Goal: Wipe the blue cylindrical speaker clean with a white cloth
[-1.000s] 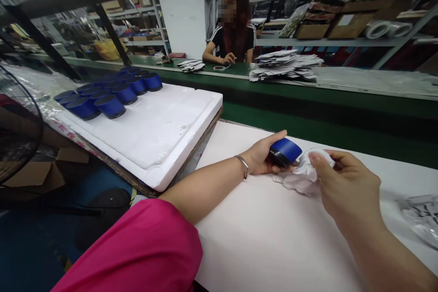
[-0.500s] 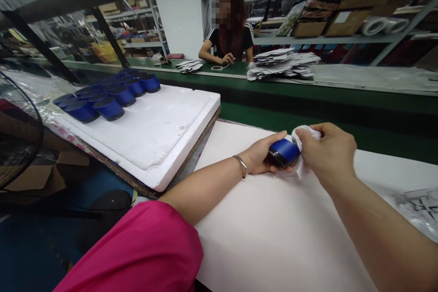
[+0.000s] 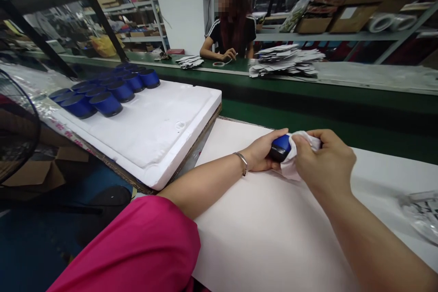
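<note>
My left hand point(image 3: 263, 151) is closed around a blue cylinder with a black end point(image 3: 281, 147), held tilted above the white sheet point(image 3: 260, 228). A white cloth point(image 3: 293, 160) is pinched in my right hand point(image 3: 326, 159) and lies against the right side of the cylinder, hiding part of it. The cylinder looks like a small speaker, though its exact kind does not show. Several similar blue cylinders point(image 3: 108, 104) stand grouped on a white foam board point(image 3: 160, 123) to the left.
Across the green conveyor belt point(image 3: 246, 109) sits a person point(image 3: 232, 36), with flat white pieces stacked point(image 3: 287, 61) nearby. A clear plastic bag point(image 3: 422, 214) lies at the right. An open cardboard box point(image 3: 34, 175) and a black fan guard point(image 3: 36, 132) are at the left.
The cloth has come further over the cylinder's right side, covering more of the blue. My right hand has shifted slightly; my left hand still grips the cylinder.
</note>
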`<state>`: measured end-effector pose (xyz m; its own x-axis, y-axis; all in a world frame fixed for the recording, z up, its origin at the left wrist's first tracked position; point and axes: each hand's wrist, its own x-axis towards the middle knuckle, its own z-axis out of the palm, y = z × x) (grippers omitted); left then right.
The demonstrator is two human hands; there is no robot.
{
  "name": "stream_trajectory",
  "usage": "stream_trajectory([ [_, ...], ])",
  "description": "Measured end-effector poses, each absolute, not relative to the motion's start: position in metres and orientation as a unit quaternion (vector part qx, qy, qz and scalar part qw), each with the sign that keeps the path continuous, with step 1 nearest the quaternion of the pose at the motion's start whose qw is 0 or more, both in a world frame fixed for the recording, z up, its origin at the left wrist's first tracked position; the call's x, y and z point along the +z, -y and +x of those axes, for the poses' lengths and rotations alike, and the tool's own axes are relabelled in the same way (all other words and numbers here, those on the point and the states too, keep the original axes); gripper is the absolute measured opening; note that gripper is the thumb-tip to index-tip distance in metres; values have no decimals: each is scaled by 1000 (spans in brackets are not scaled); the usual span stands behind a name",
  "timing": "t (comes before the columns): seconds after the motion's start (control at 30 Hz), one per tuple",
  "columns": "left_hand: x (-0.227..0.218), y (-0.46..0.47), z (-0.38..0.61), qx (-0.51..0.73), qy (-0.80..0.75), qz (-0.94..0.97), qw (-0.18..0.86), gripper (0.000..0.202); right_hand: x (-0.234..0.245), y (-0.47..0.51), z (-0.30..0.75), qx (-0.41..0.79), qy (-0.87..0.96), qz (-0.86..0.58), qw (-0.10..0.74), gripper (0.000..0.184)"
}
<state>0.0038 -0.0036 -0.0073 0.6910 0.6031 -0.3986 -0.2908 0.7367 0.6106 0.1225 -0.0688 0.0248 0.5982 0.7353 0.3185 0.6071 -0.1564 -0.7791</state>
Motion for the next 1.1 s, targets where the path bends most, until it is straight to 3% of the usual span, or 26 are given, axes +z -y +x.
stream_trajectory([
  [0.17, -5, 3, 1, 171, -261, 388, 867, 62, 30, 72, 154, 113, 417, -762, 482, 37],
  [0.27, -5, 4, 4, 165, -286, 410, 850, 75, 20, 99, 156, 81, 426, -748, 503, 48],
  [0.37, -3, 7, 7, 189, -315, 415, 832, 79, 8, 119, 143, 38, 496, -709, 501, 44],
  [0.6, 0, 16, 13, 251, -368, 415, 793, 65, 3, 103, 121, -43, 530, -685, 498, 30],
  [0.8, -7, 20, 15, 256, -380, 476, 751, 57, 21, 59, 132, 8, 491, -727, 479, 21],
  [0.97, -11, 16, 13, 238, -369, 472, 765, 60, 23, 72, 160, 47, 383, -774, 502, 34],
  [1.1, -13, 14, 17, 242, -376, 471, 760, 62, 14, 111, 154, 33, 406, -760, 507, 44],
])
